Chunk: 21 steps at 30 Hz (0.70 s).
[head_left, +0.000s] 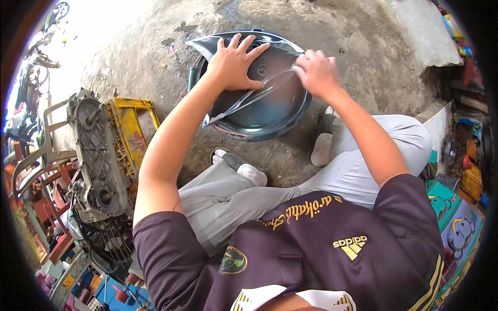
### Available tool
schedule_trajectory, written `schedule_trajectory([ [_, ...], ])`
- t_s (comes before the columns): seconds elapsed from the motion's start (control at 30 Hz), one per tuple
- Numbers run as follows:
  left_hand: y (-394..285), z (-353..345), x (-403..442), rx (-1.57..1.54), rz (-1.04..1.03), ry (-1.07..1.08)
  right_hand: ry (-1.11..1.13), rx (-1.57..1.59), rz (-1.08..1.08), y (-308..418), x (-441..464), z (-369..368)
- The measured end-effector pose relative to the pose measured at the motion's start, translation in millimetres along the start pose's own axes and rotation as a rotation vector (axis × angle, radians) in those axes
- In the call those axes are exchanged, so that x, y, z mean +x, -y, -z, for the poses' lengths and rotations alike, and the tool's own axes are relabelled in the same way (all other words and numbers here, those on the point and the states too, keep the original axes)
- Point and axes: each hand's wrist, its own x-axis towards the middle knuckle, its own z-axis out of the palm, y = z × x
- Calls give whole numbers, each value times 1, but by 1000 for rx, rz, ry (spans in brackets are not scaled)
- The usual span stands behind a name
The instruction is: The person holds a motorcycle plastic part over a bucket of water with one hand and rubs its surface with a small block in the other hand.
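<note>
A round dark basin (275, 122) rests on the concrete floor in front of me. Across it lies a glossy dark curved panel (207, 45) with pointed ends, which looks like a vehicle body part. My left hand (233, 65) presses on the panel with its fingers spread. At the panel's right side, my right hand (317, 73) is closed with curled fingers and slightly blurred. What sits inside those fingers is hidden. Between the hands a thin pale edge or strip (254, 98) runs slantwise over the basin, smeared by motion.
To the left stand a metal engine casing (101, 155) and a yellow plastic crate (132, 135). My sandalled feet (241, 168) are just below the basin. Cluttered parts and a colourful printed box (459, 228) lie along the right side. A pale slab (425, 36) is at upper right.
</note>
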Motion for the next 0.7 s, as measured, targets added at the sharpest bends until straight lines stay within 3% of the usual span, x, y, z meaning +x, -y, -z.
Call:
schedule_trajectory([
  [0.07,0,2,1,-11,-11,-17,10,20,-61,-10,0,-4],
  [0.13,-3,7,1,2,17,38,-117,65,63,-2,-4,-8],
  [0.27,-3,6,0,11,11,25,-35,111,309,38,-27,-9],
  [0.4,-2,4,-1,-7,9,13,-58,84,263,14,-14,-10],
  [0.47,-1,5,-1,-12,7,-3,-169,76,137,-8,-8,-14],
  [0.53,-2,5,0,-10,13,26,-127,61,52,-7,-8,-9],
  [0.7,-1,4,1,-6,8,13,-18,100,270,33,-29,-7],
])
